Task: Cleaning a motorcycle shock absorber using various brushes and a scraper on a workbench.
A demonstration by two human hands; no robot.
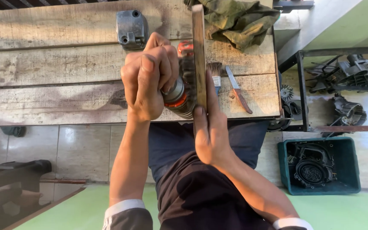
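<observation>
My left hand is closed in a fist around a round finned metal part with an orange ring, holding it above the near edge of a worn wooden plank table. My right hand grips the lower end of a long flat wooden bar. The bar stands on edge, and its side is pressed against the metal part. A red piece shows just beyond the part, mostly hidden by my fingers and the bar.
On the table lie a grey cast metal cover, a small paintbrush, a knife with a brown handle and a crumpled green cloth. To the right, a green crate holds engine parts beside a metal rack.
</observation>
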